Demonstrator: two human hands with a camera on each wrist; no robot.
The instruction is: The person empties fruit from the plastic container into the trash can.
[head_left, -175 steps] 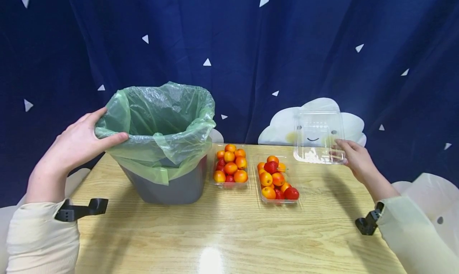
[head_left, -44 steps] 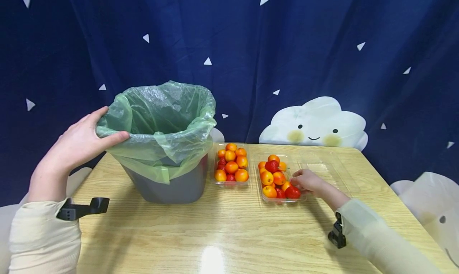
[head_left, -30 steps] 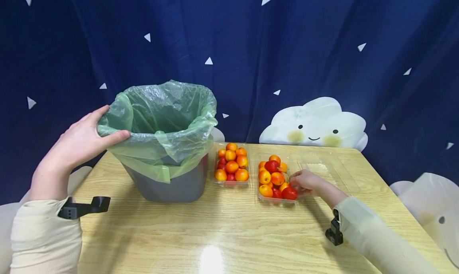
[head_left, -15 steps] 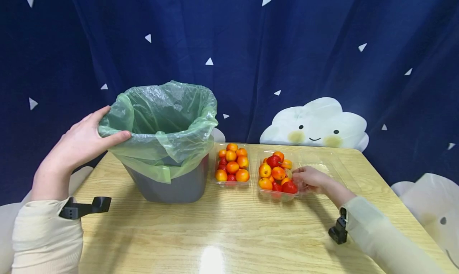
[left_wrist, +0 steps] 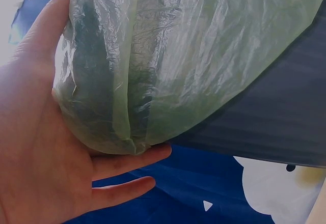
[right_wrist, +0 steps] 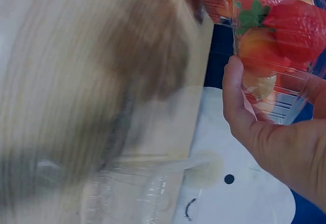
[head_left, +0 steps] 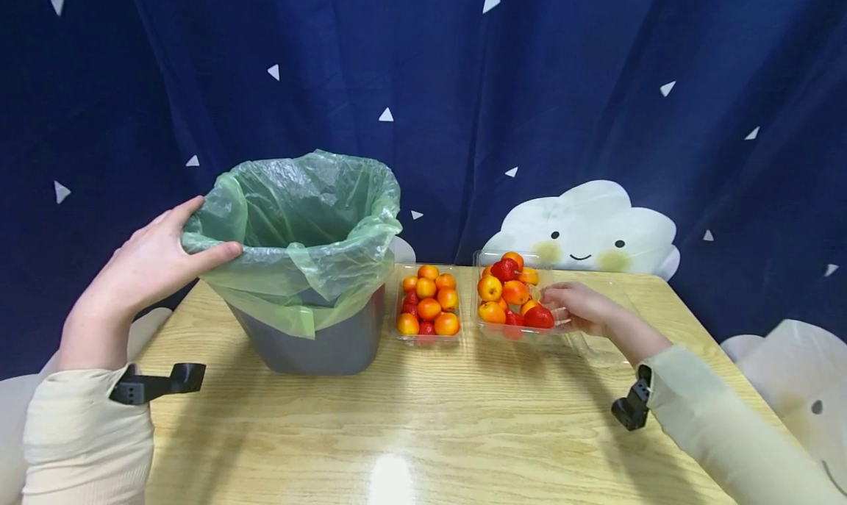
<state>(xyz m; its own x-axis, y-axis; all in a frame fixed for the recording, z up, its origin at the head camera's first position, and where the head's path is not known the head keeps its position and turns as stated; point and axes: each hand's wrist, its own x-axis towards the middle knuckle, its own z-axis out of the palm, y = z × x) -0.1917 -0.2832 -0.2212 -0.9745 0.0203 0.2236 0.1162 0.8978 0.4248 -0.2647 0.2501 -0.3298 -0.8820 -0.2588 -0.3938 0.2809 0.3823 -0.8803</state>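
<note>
My left hand [head_left: 148,266] rests at the near left corner of a grey bin [head_left: 317,343], its straight thumb and fingers spread over the green bag [left_wrist: 204,56] that lines the rim. In the head view my right hand [head_left: 579,306] grips the right side of a clear plastic fruit box [head_left: 483,327], raised over the table with a shadow beneath. Strawberries [head_left: 539,317] and small orange fruits [head_left: 490,287] fill it. The right wrist view shows the thumb and fingers on the ribbed wall of the box, beside a strawberry [right_wrist: 300,30] with a green leaf.
A second clear box [head_left: 423,341] of similar fruit stands between the bin and the raised box. Clear plastic [head_left: 609,354] lies on the wooden table [head_left: 463,431] under and beside my right hand. A dark blue curtain [head_left: 423,64] hangs behind the table.
My right hand earlier held up an empty clear plastic piece, which then lay on the table. It reached the fruit box and has raised it upward and back. The left hand stays at the bin.
</note>
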